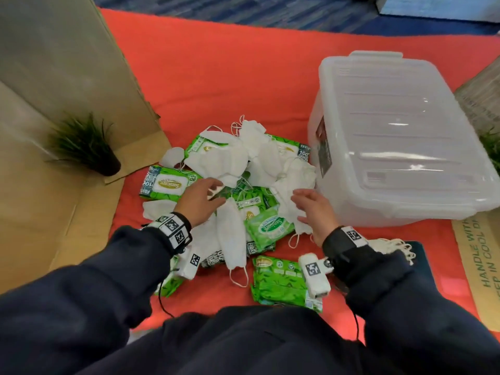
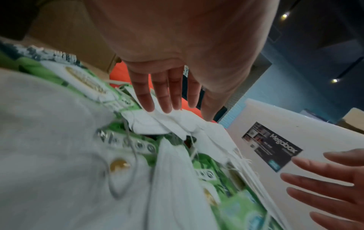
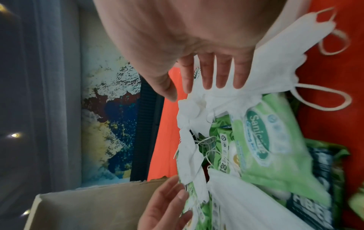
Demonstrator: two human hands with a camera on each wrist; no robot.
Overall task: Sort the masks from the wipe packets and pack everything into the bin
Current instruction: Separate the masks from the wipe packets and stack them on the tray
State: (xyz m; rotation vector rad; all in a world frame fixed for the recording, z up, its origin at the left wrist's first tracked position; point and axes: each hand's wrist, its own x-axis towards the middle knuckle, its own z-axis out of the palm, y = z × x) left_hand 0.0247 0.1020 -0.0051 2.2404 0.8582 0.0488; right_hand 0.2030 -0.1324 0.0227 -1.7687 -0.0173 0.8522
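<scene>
Down in the head view, a mixed pile of white masks and green wipe packets lies on an orange mat, just left of a clear plastic bin whose lid is on. The left hand hovers over the middle of the pile with its fingers spread and relaxed, gripping nothing. The right hand is beside it, fingers spread, palm toward a crumpled mask at the pile's right edge. 1 packet lies apart, nearer the person, partly under the right wrist. A small potted plant stands on flattened cardboard to the left.

From the left wrist, the left hand shows straight fingers slightly apart, their tips at or just above a white mask; whether they touch it I cannot tell. The right hand enters from the lower right, fingers spread, in front of the bin's wall with its label. Blurred packets and masks fill the lower left.

From the right wrist, the right hand has straight, parted fingers over a white mask with ear loops. A pale green packet lies below. The left hand reaches in from the bottom, fingertips at a mask's edge.
</scene>
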